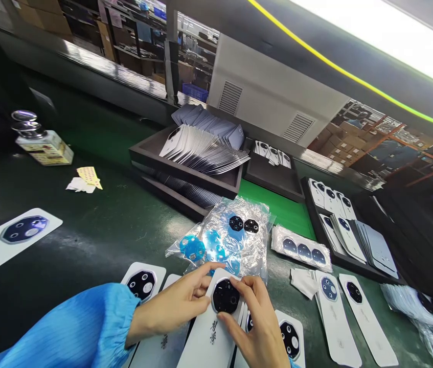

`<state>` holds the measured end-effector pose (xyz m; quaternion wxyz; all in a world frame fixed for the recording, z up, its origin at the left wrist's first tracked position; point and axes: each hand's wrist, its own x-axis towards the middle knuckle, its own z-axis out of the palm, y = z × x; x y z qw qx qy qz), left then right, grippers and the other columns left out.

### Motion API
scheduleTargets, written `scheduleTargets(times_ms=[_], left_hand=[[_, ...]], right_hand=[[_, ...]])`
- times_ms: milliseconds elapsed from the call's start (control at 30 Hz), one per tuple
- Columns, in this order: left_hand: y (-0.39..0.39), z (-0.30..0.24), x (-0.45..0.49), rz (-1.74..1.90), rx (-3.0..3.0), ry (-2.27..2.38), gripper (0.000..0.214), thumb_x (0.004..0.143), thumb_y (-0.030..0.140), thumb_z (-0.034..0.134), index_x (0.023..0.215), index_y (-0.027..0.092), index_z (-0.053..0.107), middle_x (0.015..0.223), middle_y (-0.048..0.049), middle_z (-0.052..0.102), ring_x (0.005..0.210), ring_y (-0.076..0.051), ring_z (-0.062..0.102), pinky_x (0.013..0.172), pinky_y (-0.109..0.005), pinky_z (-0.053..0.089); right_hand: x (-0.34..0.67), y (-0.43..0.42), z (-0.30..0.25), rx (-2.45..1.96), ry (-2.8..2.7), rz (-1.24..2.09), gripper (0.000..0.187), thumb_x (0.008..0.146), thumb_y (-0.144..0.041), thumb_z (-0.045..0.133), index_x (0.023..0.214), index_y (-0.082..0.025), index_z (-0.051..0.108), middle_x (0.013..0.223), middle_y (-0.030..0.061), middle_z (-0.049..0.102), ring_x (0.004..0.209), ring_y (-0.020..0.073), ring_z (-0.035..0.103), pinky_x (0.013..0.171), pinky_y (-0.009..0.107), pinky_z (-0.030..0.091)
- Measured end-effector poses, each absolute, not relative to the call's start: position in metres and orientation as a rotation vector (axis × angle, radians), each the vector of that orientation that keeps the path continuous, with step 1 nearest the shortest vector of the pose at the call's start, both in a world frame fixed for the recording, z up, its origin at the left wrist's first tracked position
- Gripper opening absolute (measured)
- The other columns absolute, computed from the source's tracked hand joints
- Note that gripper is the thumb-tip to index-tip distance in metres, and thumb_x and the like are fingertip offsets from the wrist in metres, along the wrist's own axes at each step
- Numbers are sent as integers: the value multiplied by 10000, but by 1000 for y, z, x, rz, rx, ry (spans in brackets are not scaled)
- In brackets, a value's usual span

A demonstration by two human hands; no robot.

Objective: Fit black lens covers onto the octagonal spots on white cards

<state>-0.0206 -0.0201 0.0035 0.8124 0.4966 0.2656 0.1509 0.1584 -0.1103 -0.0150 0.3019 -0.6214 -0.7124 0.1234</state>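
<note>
My left hand (174,306), in a blue sleeve, reaches in from the lower left. Its fingertips rest at the top edge of a white phone back cover (208,337) lying on the green table. My right hand (258,327) comes from below. Its fingers press against the black camera ring (225,296) on that cover. Both hands pinch around the ring. More white covers lie beside it: one on the left (143,283) and one on the right (291,337). Just behind the hands sits a clear plastic bag (235,235) with blue film discs and black rings.
Dark trays (185,171) at the back hold stacked white covers. Another tray (346,225) at the right holds more. Loose covers (339,317) lie at the right, one (5,240) at the far left. A dispenser bottle (42,143) stands at the upper left near paper scraps (84,181).
</note>
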Motion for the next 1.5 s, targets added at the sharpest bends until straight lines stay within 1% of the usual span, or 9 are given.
scheduleTargets(times_ms=[267,433,500,600,667,733,933,1300,1500], left_hand=[[-20,6,-21,312,1091,562,657,782,257,554,1390,209,310,1130,-82,617,1115,-263,554,881,-342,452],[-23,2,-23,269,1254,685,616,816,242,510,1403,233,325,959,-25,624,906,-215,603,798,-308,463],[-24,1,-24,256,1324,745,617,838,271,488,1427,249,308,934,-24,634,896,-230,607,802,-328,471],[-29,-3,-24,290,1371,793,568,900,351,400,1448,253,295,1205,-62,603,1176,-277,508,987,-388,400],[-32,-7,-22,319,1382,822,552,926,409,347,1452,250,298,1422,-44,454,1357,-270,318,1115,-411,254],[-34,-11,-20,321,1378,856,575,934,457,326,1467,252,267,1516,-8,317,1421,-249,180,1162,-424,140],[-36,-21,-15,352,1362,892,605,934,457,301,1488,232,210,1548,31,208,1440,-215,100,1176,-446,66],[-35,-17,-12,354,1356,899,588,926,415,320,1479,228,241,1538,14,251,1437,-207,118,1175,-436,83],[-34,-18,-12,346,1391,929,601,923,446,308,1482,242,227,1544,23,225,1436,-203,120,1173,-426,96]], right_hand=[[167,-106,-9,-1609,-2045,299,436,853,-227,604,1262,-215,452,1057,94,498,959,220,567,774,312,542],[162,-104,-8,-1597,-2042,220,419,811,-234,669,1191,-193,499,981,78,514,873,211,582,701,300,553],[159,-105,-7,-1610,-2046,177,430,787,-227,696,1168,-185,500,949,71,511,840,207,581,665,291,554],[156,-106,-6,-1675,-2051,157,444,771,-205,708,1160,-196,494,919,56,503,803,199,580,622,279,551],[153,-107,-7,-1727,-2047,139,480,751,-180,718,1172,-207,489,905,49,501,787,200,581,598,278,547],[151,-107,-8,-1767,-2043,115,514,730,-152,726,1181,-212,487,890,42,500,774,202,583,575,277,543],[141,-107,-14,-1840,-1925,81,529,690,-105,733,1160,-214,518,868,30,488,749,199,577,591,289,539],[137,-106,-25,-1804,-1821,69,362,819,-240,628,1169,-223,536,873,49,502,770,213,576,598,302,538],[138,-106,-26,-1780,-1836,52,412,904,-365,513,1287,-221,466,858,52,486,752,215,576,588,319,552]])
